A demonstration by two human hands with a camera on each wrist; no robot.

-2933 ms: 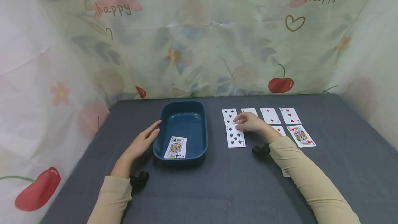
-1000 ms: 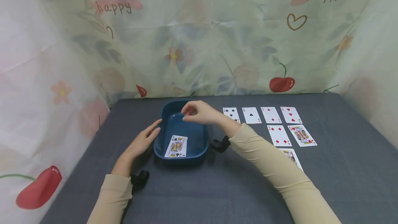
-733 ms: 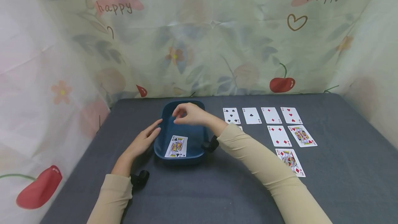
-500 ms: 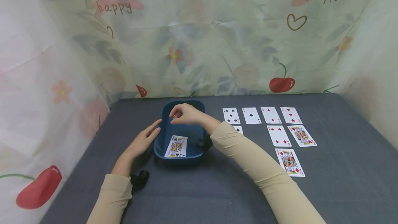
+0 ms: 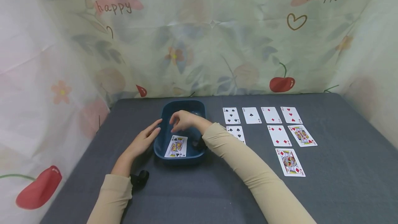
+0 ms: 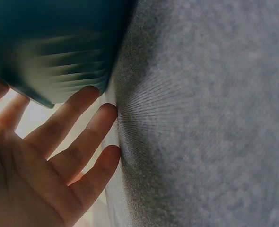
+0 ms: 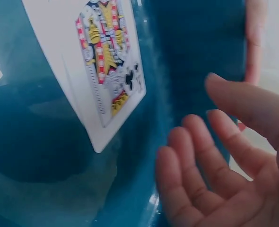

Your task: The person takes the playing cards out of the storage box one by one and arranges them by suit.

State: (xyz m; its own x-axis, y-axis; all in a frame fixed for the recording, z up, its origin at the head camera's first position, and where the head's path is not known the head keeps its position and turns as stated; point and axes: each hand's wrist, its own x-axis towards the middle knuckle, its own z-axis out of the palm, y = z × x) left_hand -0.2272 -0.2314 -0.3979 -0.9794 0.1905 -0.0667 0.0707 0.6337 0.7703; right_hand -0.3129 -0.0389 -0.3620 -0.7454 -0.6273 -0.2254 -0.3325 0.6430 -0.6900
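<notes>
A king of clubs playing card [image 5: 176, 146] lies face up in the near end of a dark blue rectangular tub [image 5: 157, 148]. My right hand [image 5: 183, 120] hovers inside the tub just beyond the card, fingers pointing down. In the right wrist view its fingers are loosely bent with nothing between them, and the king [image 7: 106, 56] shows a second white edge beneath it. My left hand [image 5: 143, 142] rests at the tub's left side, fingers extended. The left wrist view has those fingertips right at the ribbed outer wall of the tub [image 6: 73, 66].
Right of the tub, face-up cards lie in rows on the grey cloth [image 5: 342, 168]. The back row includes an ace of clubs [image 5: 252, 115]. Nearer are a partly hidden spade card [image 5: 235, 132], a four of diamonds [image 5: 279, 136], a king of hearts [image 5: 302, 136] and a king of diamonds [image 5: 290, 162].
My right hand has left the spade card on the table, moved left over the tub and come down closer to the king of clubs. The left hand stays in place.
</notes>
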